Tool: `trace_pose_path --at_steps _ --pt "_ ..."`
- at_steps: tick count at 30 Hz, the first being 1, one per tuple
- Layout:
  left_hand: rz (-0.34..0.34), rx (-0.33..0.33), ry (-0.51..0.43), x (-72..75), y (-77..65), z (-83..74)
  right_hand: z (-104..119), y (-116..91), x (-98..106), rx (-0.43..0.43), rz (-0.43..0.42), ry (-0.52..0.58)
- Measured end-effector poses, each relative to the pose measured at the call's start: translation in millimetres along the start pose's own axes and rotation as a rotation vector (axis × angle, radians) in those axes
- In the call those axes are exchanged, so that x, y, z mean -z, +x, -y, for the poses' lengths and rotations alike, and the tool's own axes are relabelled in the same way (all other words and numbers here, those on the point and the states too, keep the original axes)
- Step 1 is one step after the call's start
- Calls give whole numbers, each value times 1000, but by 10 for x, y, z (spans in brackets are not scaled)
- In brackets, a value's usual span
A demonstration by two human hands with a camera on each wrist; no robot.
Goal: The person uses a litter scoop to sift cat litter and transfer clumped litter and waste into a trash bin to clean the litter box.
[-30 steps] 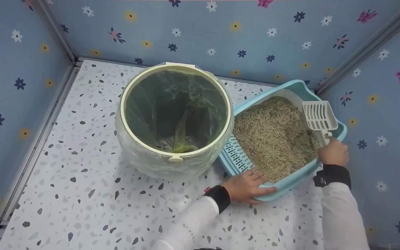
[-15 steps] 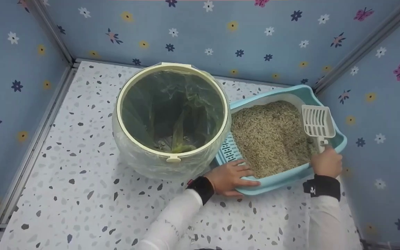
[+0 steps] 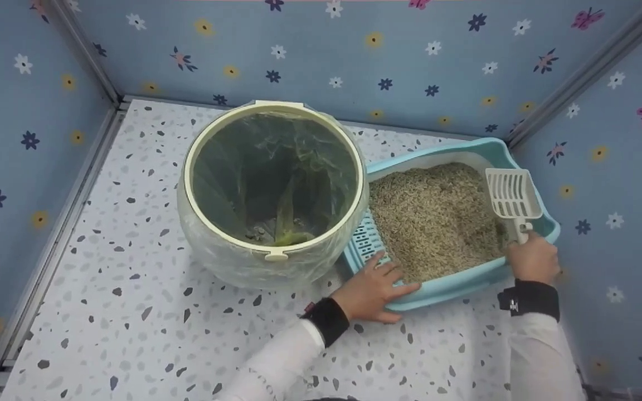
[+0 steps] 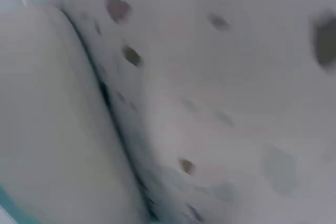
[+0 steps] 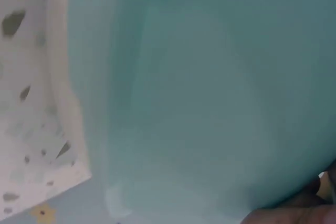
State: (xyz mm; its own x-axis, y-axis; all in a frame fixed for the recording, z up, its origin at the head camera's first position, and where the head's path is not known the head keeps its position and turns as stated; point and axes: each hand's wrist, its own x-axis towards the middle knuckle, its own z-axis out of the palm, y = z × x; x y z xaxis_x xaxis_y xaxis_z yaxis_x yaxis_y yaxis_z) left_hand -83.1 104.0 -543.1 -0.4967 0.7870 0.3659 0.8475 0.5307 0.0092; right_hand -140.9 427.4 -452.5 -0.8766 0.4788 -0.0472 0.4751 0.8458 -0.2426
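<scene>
In the head view a light-blue litter box [image 3: 455, 287], filled with tan litter [image 3: 432, 217], stands at the right. My left hand [image 3: 368, 292] lies at its near-left corner. Its spread fingers reach over the rim by the slotted step [image 3: 366, 239]; the thumb is outside. My right hand [image 3: 534, 259] grips the handle of a pale slotted litter scoop [image 3: 513, 195] at the box's right side, its head upward over the box. In the right wrist view, fingers [image 5: 299, 214] show beside the blue plastic. The palm side of both hands is hidden.
A round bin with a cream rim [image 3: 189, 184] and a clear bag liner stands left of the box, very close to it. Some debris lies inside. Flowered blue panels [image 3: 321, 61] enclose the speckled white floor [image 3: 131, 234] on three sides.
The litter box has turned, its near corner swinging left, and the left hand has moved left with it. Over the last half second little has shifted; the scoop stays in the right hand.
</scene>
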Motion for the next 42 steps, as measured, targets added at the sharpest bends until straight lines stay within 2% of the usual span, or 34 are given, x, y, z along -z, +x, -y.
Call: trace_pose_path --at_steps 4,7,9,11,15,18,27,38,42 --pt "89 174 112 49 218 -296 -106 229 89 36 -35 -53" --pt "183 236 196 8 368 -508 -121 322 136 60 -85 -105" --pt "164 239 268 -77 420 -590 -111 339 139 73 -118 -130" --pt "96 226 352 -168 434 -620 -93 338 126 72 -149 -142" --pt "-102 218 473 -291 424 -591 -84 320 98 65 -187 -153" --pt "-161 191 494 -313 420 -564 -87 313 89 57 -203 -162" --pt "-187 157 458 -304 331 -461 -100 246 28 76 -199 -123" --pt "-216 78 401 -256 141 -215 -73 -19 -66 -16 -258 -96" --pt "-205 41 381 -209 67 -102 -27 -141 -87 -53 -282 -96"
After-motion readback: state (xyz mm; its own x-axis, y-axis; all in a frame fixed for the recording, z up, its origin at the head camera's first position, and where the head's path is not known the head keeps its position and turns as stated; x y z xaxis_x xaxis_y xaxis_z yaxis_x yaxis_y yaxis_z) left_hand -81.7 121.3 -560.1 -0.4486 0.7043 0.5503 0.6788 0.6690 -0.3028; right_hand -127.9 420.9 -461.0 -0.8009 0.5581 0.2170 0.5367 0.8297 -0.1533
